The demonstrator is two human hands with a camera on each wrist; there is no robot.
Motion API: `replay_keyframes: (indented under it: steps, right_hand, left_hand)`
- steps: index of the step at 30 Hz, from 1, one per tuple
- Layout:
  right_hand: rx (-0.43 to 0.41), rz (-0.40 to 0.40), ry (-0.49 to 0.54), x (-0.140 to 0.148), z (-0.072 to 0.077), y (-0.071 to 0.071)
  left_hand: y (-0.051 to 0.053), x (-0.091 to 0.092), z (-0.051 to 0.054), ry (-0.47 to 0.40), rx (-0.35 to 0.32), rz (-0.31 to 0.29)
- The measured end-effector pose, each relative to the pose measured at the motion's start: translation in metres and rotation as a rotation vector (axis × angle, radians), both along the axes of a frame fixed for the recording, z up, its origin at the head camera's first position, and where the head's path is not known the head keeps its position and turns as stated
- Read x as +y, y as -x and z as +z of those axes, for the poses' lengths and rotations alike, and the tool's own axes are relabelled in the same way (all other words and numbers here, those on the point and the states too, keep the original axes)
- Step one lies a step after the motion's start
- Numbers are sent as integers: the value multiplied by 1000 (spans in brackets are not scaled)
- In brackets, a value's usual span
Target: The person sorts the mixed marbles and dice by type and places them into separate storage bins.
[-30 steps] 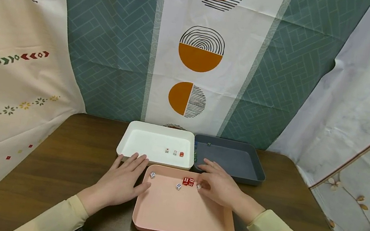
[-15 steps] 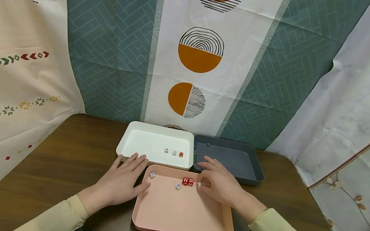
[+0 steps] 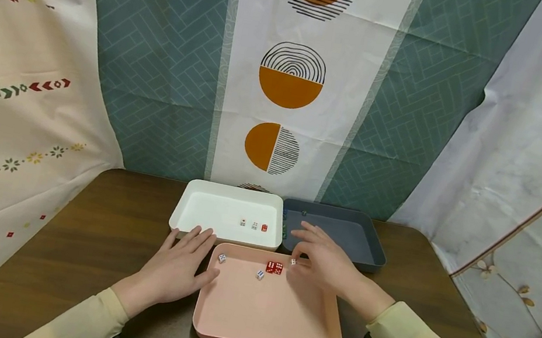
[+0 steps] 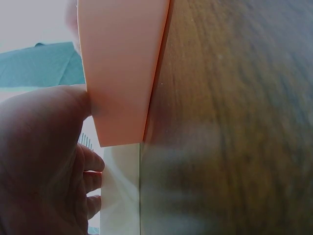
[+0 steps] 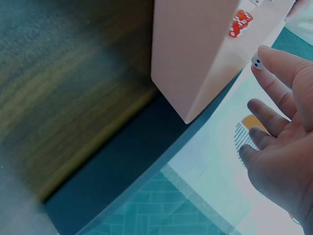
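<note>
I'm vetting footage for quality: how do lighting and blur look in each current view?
Head: fairly even light, with a soft shadow on the pink tray by the right hand; left wrist: left hand dark against a bright background, wooden table blurred with hazy glare; right wrist: cool bluish cast, table blurred, pale backdrop washed out.
</note>
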State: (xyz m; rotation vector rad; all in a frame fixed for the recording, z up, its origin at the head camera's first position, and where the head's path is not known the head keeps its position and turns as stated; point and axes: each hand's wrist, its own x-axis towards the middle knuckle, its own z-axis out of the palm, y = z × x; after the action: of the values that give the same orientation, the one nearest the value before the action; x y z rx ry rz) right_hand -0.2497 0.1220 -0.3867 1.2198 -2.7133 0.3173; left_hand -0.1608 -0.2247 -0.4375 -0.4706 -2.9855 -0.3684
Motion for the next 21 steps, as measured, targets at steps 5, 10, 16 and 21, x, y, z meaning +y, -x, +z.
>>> replay_keyframes:
  steps: [5,10,16,21]
  right_hand:
    - [27,17,2,-1,9,2]
    - [49,12,-15,-5,15,6]
    - [51,11,-5,-9,21,7]
    - [41,13,9,-12,25,8]
  left_hand:
    - [0,0,0,0,-5,5]
    - [0,0,-1,3,-9,9]
    - [0,1,0,-1,1,7]
    - [0,1,0,-2,7,5]
